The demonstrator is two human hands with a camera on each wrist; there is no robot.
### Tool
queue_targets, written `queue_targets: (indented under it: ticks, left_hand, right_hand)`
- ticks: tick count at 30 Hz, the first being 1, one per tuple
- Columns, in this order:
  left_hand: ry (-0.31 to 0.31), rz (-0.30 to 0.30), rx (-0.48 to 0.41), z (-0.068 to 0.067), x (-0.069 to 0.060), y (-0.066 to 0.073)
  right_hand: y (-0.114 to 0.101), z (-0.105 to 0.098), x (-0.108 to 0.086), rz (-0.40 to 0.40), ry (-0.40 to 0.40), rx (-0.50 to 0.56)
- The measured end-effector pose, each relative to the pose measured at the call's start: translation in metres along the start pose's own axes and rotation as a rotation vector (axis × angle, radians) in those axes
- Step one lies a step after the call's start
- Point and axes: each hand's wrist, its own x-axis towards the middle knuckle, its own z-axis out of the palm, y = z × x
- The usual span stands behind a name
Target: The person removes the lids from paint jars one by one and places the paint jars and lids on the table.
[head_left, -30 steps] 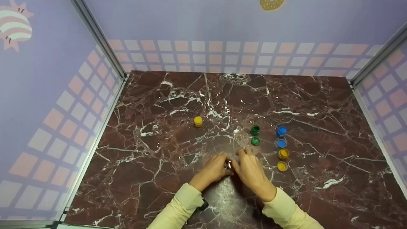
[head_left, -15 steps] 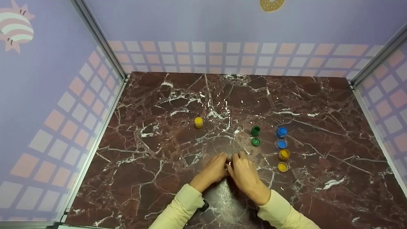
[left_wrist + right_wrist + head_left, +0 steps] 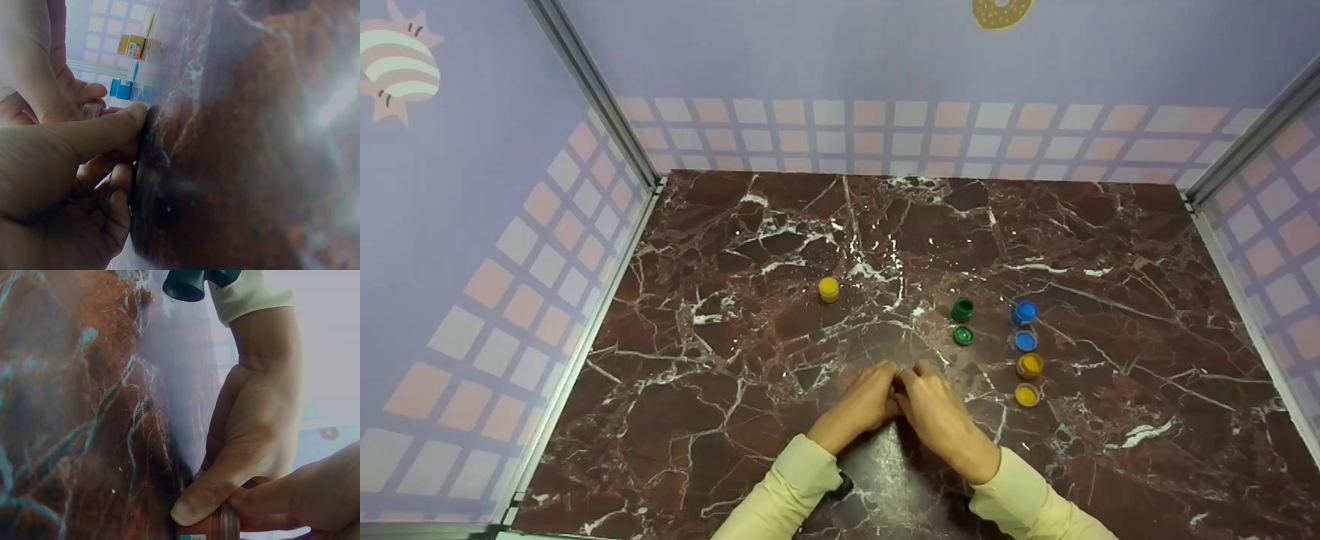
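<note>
Low over the table, my left hand (image 3: 864, 401) grips a small reddish-brown paint jar (image 3: 203, 527), its thumb along the jar's side. The label is partly visible in the right wrist view. From the other side my right hand (image 3: 937, 416) pinches the jar's clear lid (image 3: 91, 110) between thumb and fingers. The lid appears to sit on the jar's end, and the jar lies on its side or tilted; its exact angle is unclear. Both hands hide it in the head view.
Right of the hands stand a green jar (image 3: 962, 310) with a green lid (image 3: 963, 335), a blue jar (image 3: 1024, 313) with its lid (image 3: 1025, 340), and an orange-yellow jar (image 3: 1030, 366) with its lid (image 3: 1027, 394). A yellow jar (image 3: 829, 290) stands farther back. Walls enclose the marbled table (image 3: 720, 300).
My right hand has shifted left and turned, closing the gap to the left hand. A pale glint between the hands is now covered. My left hand stays nearly still.
</note>
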Motion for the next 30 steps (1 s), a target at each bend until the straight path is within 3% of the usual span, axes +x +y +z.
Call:
queue_targets:
  ticks: [13,22,30]
  left_hand:
    - [0.005,-0.029,-0.005,0.002,0.001,0.0]
    - [-0.017,-0.047,0.016,0.0,0.001,0.002]
    - [-0.039,-0.109,-0.041,0.0,0.003,0.004]
  right_hand:
    - [0.002,-0.006,0.002,-0.056,-0.068,0.033]
    - [0.008,-0.009,0.002,-0.2,-0.079,0.043]
    - [0.021,-0.009,-0.001,-0.303,-0.092,0.05]
